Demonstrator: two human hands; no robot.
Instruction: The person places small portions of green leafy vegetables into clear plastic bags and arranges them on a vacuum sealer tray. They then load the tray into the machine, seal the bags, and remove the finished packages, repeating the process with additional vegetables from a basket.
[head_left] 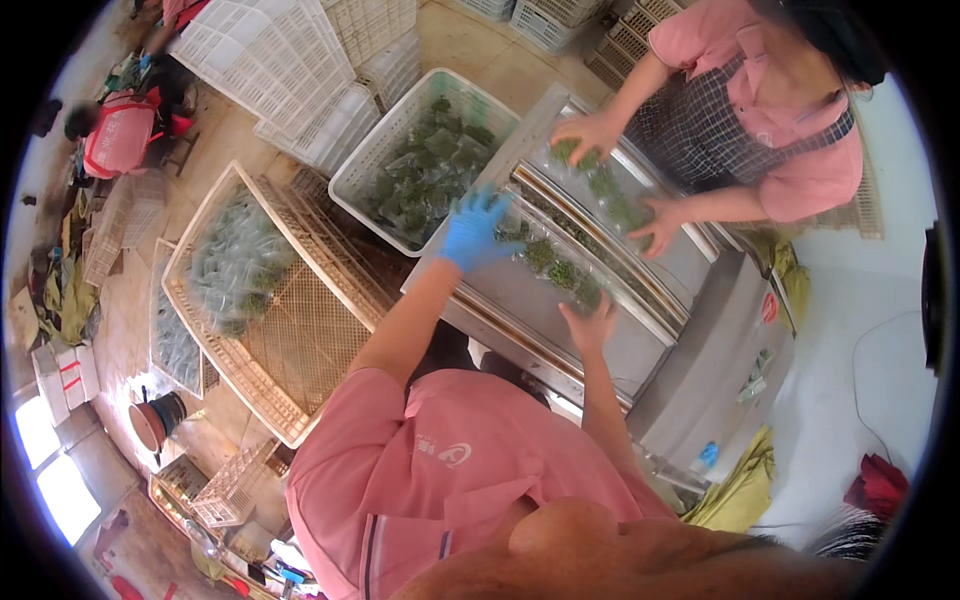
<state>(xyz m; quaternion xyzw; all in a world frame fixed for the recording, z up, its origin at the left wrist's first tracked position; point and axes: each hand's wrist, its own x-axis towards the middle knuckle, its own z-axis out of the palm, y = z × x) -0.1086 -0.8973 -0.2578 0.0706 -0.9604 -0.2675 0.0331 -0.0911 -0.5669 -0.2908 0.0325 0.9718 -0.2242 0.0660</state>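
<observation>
A row of clear bags of green leafy vegetables [543, 258] lies on the near side of a flat metal machine top [625, 345], along a metal bar. My left hand [474, 232], in a blue glove, is at the left end of the row with its fingers spread. Bare, my right hand [592, 324] reaches the right end, thumb and fingers apart. Neither hand is closed round a bag. Across the bars, a co-worker's two hands [588, 136] rest around another row of bagged greens [608, 190].
Left of the machine stands a white crate [345, 180] of bagged greens. A tan crate [290, 412] with more bags sits nearer me. White crates [270, 60] are stacked behind. The co-worker [770, 130] stands at the machine's far side; another person [120, 135] is far left.
</observation>
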